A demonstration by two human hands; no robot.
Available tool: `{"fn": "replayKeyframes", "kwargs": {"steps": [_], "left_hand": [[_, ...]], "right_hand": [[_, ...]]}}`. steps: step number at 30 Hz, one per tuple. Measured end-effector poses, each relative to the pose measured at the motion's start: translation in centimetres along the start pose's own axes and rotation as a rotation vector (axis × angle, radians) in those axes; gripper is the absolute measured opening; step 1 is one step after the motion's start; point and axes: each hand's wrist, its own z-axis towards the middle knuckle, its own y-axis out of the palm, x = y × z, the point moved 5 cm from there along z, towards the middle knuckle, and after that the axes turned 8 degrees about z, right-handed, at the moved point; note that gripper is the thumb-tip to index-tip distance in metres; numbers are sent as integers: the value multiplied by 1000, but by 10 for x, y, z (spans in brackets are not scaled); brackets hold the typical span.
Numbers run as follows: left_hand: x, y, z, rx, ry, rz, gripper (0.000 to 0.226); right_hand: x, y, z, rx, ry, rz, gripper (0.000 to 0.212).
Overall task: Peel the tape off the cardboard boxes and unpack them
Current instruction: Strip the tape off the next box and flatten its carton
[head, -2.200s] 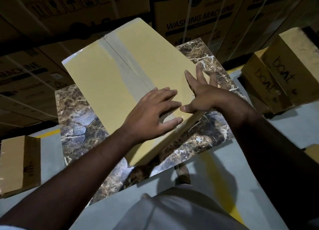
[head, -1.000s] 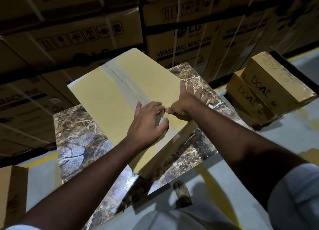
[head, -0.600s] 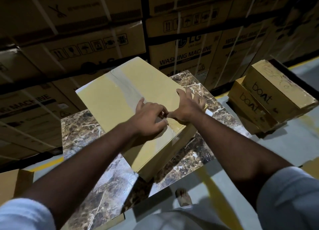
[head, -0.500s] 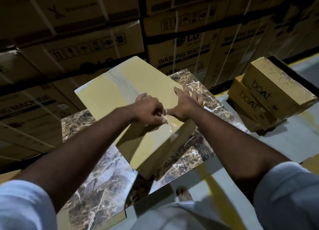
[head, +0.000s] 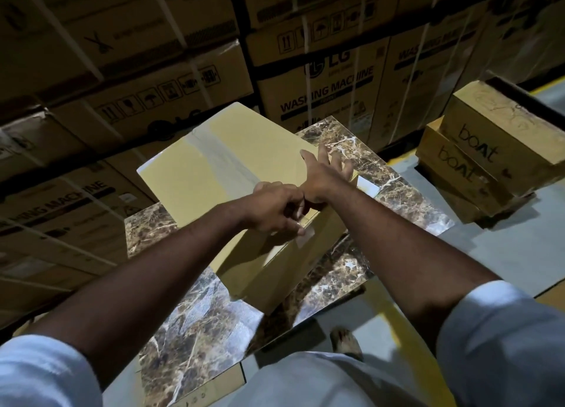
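Observation:
A yellow cardboard box (head: 195, 180) lies flat on a brown marble-patterned table (head: 195, 324). A strip of clear tape (head: 224, 159) runs along the seam across its top. My left hand (head: 276, 211) is at the near edge of the box, fingers curled, pinching the lifted end of the tape, which shows as a small pale flap by my fingertips. My right hand (head: 325, 174) presses flat on the box top just right of the seam, fingers spread and straight.
Tall stacks of large washing machine cartons (head: 324, 79) stand close behind the table. Two stacked "boat" boxes (head: 486, 156) sit on the floor at the right. Grey floor with a yellow line (head: 394, 324) runs beside my foot (head: 345, 339).
My left hand went from lying flat on the box to curling and pinching the tape end at the near edge. The right hand stayed pressing on the top.

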Motion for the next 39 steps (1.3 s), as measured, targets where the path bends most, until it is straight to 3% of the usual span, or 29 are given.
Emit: {"fn": "replayKeyframes", "kwargs": {"steps": [3,7,12,16,20,23,25,29,31,34,37,39], "left_hand": [[6,1,-5,32,23,5,24],[15,3,-2,56,-101,141,27],[31,0,10,87,-219,237,30],[33,3,13,51,-213,282,42],[48,4,16,51,-131,492,32],[53,7,10,84,93,619,27],[49,5,1,108,234,584,27],[40,-3,-11,190,304,393,22],[41,-3,-12,230,366,441,21],[52,3,-14,285,511,609,2],[56,14,-16,314,530,667,9],[47,17,-20,273,476,565,16]], "right_hand": [[5,-4,-1,-8,-32,59,95],[11,-9,-3,43,-90,183,69],[25,-8,2,87,-129,384,62],[43,-8,-8,39,-350,206,42],[43,-7,-10,62,-365,192,42],[45,-7,-10,87,-369,191,41],[45,-7,-10,94,-371,191,41],[46,-6,-10,116,-381,212,40],[47,-6,-10,145,-393,223,39],[47,-4,-11,229,-417,256,34],[51,-1,-15,347,-421,302,29],[53,1,-16,361,-412,310,27]]}}
